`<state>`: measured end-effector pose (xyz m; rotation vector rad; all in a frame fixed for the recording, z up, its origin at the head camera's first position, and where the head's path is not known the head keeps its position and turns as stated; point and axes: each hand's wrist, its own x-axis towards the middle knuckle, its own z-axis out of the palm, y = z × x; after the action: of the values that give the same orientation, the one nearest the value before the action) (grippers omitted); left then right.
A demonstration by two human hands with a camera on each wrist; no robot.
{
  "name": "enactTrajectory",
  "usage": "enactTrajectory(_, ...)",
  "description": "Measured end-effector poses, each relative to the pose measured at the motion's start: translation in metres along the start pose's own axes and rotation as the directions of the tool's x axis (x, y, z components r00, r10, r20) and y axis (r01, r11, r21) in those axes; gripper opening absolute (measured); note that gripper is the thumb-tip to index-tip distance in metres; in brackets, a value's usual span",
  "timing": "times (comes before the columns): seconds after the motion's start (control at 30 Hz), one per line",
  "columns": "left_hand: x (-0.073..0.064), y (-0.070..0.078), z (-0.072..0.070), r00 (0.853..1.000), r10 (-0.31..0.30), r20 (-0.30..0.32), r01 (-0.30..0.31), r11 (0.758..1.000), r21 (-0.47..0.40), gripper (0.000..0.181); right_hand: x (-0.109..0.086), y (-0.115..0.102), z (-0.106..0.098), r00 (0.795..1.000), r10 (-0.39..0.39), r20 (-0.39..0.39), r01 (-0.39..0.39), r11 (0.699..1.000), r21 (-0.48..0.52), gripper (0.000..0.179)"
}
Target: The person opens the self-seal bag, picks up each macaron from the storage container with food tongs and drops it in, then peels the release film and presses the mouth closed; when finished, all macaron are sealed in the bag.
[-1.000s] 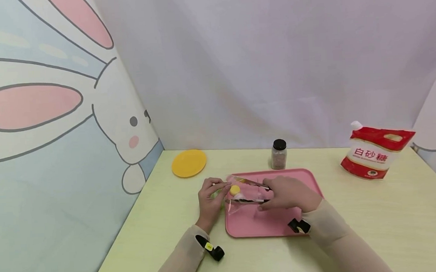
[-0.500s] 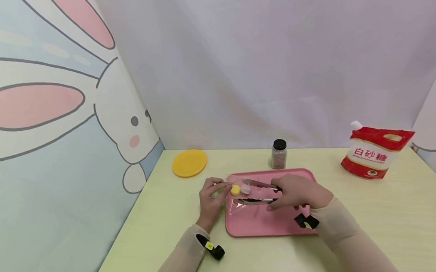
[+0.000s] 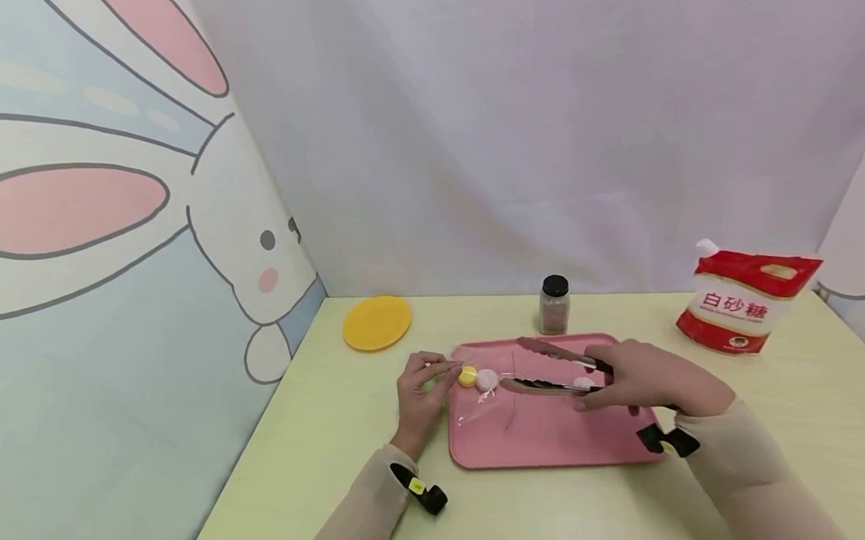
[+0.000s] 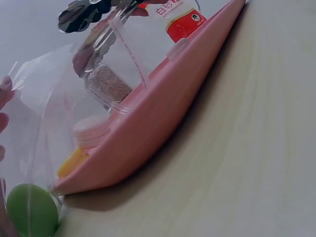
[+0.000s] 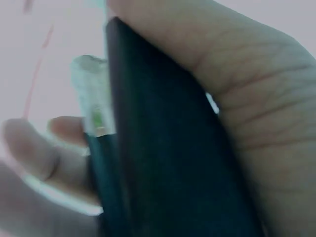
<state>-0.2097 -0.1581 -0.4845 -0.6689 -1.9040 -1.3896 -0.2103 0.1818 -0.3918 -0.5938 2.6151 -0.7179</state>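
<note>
My left hand (image 3: 420, 399) pinches the edge of a clear plastic bag (image 3: 486, 411), which lies over the left part of a pink tray (image 3: 548, 454). Inside the bag a yellow macaron (image 3: 467, 376) and a pale pink macaron (image 3: 487, 380) sit side by side. A green round piece (image 4: 32, 210) shows by the left hand in the left wrist view. My right hand (image 3: 643, 379) grips metal tongs (image 3: 544, 385) by their dark handles; the tips are spread apart with nothing between them. Another pale round piece (image 3: 583, 384) lies on the tray behind the tongs, partly hidden.
A jar (image 3: 554, 305) with a black lid stands behind the tray. At the back left lies a yellow plate (image 3: 377, 323). A red and white sugar pouch (image 3: 747, 304) stands at the right. A pale curtain (image 3: 516, 174) closes off the table's back.
The tongs have drawn right, out of the bag, and their tips have parted from the pale pink macaron, which stays beside the yellow one. The left hand has hardly moved.
</note>
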Motion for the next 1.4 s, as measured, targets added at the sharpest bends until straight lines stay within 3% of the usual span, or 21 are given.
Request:
enactTrajectory(0.2,-0.002,-0.005,-0.001,1.000,0.001,0.005,-0.001,1.000,0.017,0.011,-0.025,0.055,0.009,0.994,0.017,-0.105,-0.030,0.992,-0.123,0.069)
enactTrajectory(0.43,-0.010,-0.033,0.000,1.000,0.026,-0.009,-0.026,0.999,0.032,0.012,-0.050,0.099,0.041,0.984,0.066,-0.168,-0.093,0.983,-0.158,0.073)
enactTrajectory(0.63,-0.011,-0.038,-0.004,1.000,0.006,-0.002,-0.006,0.999,0.051,0.013,-0.050,0.105,0.061,0.954,0.083,-0.290,-0.133,0.978,-0.159,0.066)
enactTrajectory(0.83,-0.011,-0.034,-0.007,1.000,-0.002,-0.015,0.003,0.998,0.059,0.013,-0.044,0.107,0.069,0.940,0.091,-0.330,-0.134,0.985,-0.111,0.060)
enactTrajectory(1.17,-0.002,-0.002,-0.008,1.000,0.017,0.002,-0.017,1.000,0.025,0.012,-0.051,0.106,0.071,0.944,0.139,-0.298,-0.164,0.985,-0.061,0.059)
enactTrajectory(1.4,-0.001,-0.003,-0.002,0.999,0.033,-0.006,-0.033,0.999,0.004,0.013,-0.057,0.104,0.063,0.959,0.176,-0.223,-0.187,0.982,-0.028,0.058)
